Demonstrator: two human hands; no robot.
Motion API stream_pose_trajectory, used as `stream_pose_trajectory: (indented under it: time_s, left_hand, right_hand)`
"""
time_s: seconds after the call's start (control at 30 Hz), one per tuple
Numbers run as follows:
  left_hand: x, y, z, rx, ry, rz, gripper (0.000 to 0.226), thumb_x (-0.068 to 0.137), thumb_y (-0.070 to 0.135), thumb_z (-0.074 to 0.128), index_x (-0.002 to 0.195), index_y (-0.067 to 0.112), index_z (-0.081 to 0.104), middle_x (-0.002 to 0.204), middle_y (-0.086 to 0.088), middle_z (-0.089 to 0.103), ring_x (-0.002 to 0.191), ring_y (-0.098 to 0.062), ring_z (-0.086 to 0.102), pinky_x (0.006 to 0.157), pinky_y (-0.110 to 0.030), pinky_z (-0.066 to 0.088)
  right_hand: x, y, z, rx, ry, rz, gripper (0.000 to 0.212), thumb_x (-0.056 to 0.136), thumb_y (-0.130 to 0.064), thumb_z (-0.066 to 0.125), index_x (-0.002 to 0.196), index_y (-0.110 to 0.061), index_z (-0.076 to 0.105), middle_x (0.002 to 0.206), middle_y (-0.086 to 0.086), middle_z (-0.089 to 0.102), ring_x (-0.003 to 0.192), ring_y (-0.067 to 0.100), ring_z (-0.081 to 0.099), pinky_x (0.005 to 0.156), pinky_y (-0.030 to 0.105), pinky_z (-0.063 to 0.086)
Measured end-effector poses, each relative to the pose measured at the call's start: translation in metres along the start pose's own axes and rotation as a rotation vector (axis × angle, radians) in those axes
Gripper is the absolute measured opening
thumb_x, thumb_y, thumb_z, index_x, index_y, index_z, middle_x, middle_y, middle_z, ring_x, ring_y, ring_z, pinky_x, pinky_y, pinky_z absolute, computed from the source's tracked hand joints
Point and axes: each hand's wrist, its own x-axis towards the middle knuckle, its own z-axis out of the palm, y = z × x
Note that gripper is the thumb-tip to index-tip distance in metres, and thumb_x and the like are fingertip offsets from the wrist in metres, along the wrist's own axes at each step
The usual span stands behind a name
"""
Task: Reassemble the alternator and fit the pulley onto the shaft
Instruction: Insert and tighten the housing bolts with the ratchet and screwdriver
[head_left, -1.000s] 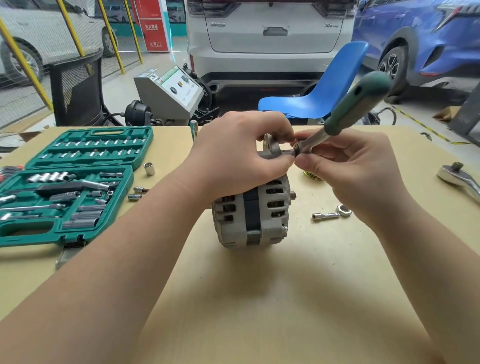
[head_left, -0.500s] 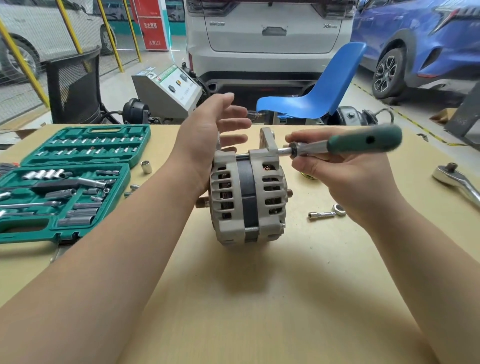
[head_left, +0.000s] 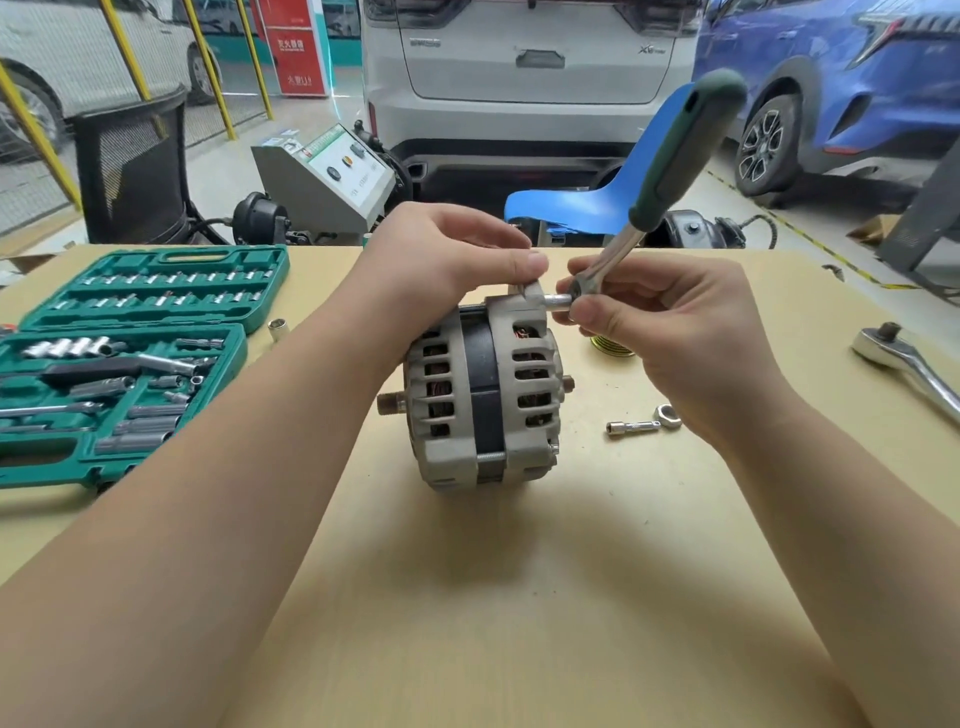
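A grey alternator stands on edge in the middle of the tan table, its threaded shaft pointing left with nothing on it. My left hand grips the top of the housing at the mounting ear. My right hand pinches the head of a green-handled ratchet; its socket sits against a bolt at the top right of the housing, and the handle slants up and to the right. A brass-coloured pulley lies on the table behind my right hand, partly hidden.
An open green socket set fills the table's left side, with a loose socket beside it. A small extension bar and a nut lie right of the alternator. A large chrome ratchet rests at the right edge.
My left hand, held open above the alternator half a second ago, has closed on its top. The ratchet handle has swung from level up to a steep slant.
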Motion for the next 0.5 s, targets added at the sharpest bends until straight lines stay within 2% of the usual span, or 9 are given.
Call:
stream_pose_trajectory:
  time_s: [0.13, 0.2, 0.27, 0.33, 0.43, 0.5]
  left_hand:
    - [0.007, -0.004, -0.001, 0.069, -0.015, -0.004, 0.027, 0.075, 0.06, 0.089, 0.095, 0.045, 0.082, 0.089, 0.026, 0.077, 0.078, 0.011, 0.069, 0.07, -0.026, 0.049]
    - [0.011, -0.003, -0.004, 0.133, -0.06, 0.018, 0.033, 0.078, 0.064, 0.085, 0.107, 0.05, 0.079, 0.096, 0.028, 0.077, 0.081, 0.013, 0.069, 0.074, -0.024, 0.048]
    - [0.015, 0.001, -0.009, 0.231, -0.159, 0.06, 0.032, 0.084, 0.064, 0.08, 0.115, 0.055, 0.076, 0.102, 0.034, 0.075, 0.09, 0.018, 0.067, 0.08, -0.022, 0.046]
    - [0.018, 0.005, -0.016, 0.311, -0.288, 0.116, 0.02, 0.092, 0.058, 0.075, 0.112, 0.058, 0.076, 0.108, 0.039, 0.072, 0.098, 0.023, 0.063, 0.086, -0.021, 0.044]
    - [0.02, 0.004, -0.023, 0.244, -0.416, 0.223, 0.017, 0.103, 0.035, 0.068, 0.112, 0.041, 0.082, 0.129, 0.029, 0.071, 0.119, 0.01, 0.064, 0.096, -0.027, 0.047]
    - [0.02, 0.0, -0.023, 0.172, -0.411, 0.262, 0.025, 0.102, 0.032, 0.06, 0.113, 0.03, 0.082, 0.13, 0.017, 0.074, 0.123, -0.003, 0.066, 0.1, -0.036, 0.051]
  right_hand:
    - [-0.001, 0.002, -0.003, -0.027, -0.016, -0.011, 0.03, 0.08, 0.005, 0.083, 0.108, -0.006, 0.079, 0.105, 0.008, 0.082, 0.099, 0.025, 0.079, 0.088, 0.03, 0.062]
    - [-0.002, 0.001, -0.005, -0.061, -0.02, -0.025, 0.033, 0.08, 0.007, 0.085, 0.111, -0.002, 0.078, 0.106, 0.005, 0.082, 0.099, 0.019, 0.079, 0.086, 0.026, 0.061]
    - [-0.002, 0.001, -0.006, -0.093, -0.029, -0.042, 0.037, 0.079, 0.006, 0.086, 0.115, 0.0, 0.078, 0.107, 0.004, 0.082, 0.101, 0.019, 0.079, 0.087, 0.026, 0.061]
    - [-0.002, 0.0, -0.006, -0.097, -0.027, -0.06, 0.039, 0.079, 0.006, 0.086, 0.117, 0.001, 0.077, 0.108, 0.006, 0.082, 0.102, 0.02, 0.079, 0.088, 0.027, 0.061]
    - [-0.003, 0.001, -0.005, -0.081, -0.013, -0.078, 0.04, 0.079, 0.008, 0.086, 0.118, 0.003, 0.076, 0.109, 0.009, 0.082, 0.102, 0.021, 0.078, 0.09, 0.028, 0.061]
    - [-0.003, 0.002, -0.004, -0.096, -0.01, -0.091, 0.036, 0.08, 0.006, 0.086, 0.115, -0.001, 0.078, 0.108, 0.005, 0.082, 0.102, 0.02, 0.078, 0.09, 0.029, 0.061]
